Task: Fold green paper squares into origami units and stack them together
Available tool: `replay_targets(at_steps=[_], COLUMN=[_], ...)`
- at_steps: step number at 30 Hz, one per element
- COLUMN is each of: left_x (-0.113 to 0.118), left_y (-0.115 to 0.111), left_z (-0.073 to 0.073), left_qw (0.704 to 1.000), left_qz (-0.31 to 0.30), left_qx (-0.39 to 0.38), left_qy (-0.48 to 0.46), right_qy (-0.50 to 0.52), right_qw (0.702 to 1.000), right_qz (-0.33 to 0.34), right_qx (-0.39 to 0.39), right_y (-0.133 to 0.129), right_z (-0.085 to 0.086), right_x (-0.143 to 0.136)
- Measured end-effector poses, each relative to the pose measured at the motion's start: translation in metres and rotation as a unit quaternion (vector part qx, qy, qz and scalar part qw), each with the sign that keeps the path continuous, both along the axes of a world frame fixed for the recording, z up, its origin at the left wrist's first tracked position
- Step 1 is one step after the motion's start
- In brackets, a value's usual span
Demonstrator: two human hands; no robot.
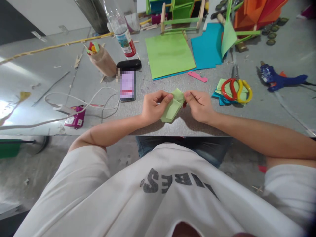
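Note:
A small folded piece of light green paper (173,108) is held between both hands, above the table's front edge. My left hand (156,106) pinches its left side, thumb on top. At its upper right corner, my right hand (199,104) grips the paper between thumb and fingers. Creases and layered flaps show on the paper. Beyond it lie a large green sheet (170,54) and blue sheets (208,46), with a pink cutter (197,76) at their front edge.
Scissors (232,89) rest on small green and blue papers at right, near a blue glue gun (281,79). To the left are a phone (127,85), a bottle (125,42), a wooden cup (102,61) and a purple socket block (75,118) with cables.

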State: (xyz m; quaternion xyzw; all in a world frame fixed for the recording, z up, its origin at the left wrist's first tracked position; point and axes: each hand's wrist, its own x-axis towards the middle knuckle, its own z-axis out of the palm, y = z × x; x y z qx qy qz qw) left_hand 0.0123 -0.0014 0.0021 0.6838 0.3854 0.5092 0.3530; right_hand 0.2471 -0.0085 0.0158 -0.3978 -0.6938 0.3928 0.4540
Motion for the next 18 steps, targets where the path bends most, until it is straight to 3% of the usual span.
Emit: replay_targets(at_steps=[4, 8, 13, 18], left_x=[0.001, 0.000, -0.004, -0.005], left_y=[0.001, 0.002, 0.003, 0.010], left_z=[-0.002, -0.010, -0.022, -0.033], left_qw=[1.000, 0.998, 0.994, 0.987], left_qz=[-0.018, -0.061, -0.089, -0.114], left_qx=[-0.009, 0.004, 0.066, 0.113], left_qy=[-0.008, -0.030, -0.009, -0.020], right_qy=[0.004, 0.021, 0.094, 0.086], right_qw=[1.000, 0.998, 0.986, 0.979], right_qz=[-0.001, -0.055, -0.121, -0.136], right_qx=[0.003, 0.010, 0.060, 0.124], right_y=[-0.001, 0.001, 0.006, 0.007], right_z=[-0.002, -0.008, -0.015, -0.018], right_x=[-0.004, -0.004, 0.004, 0.010])
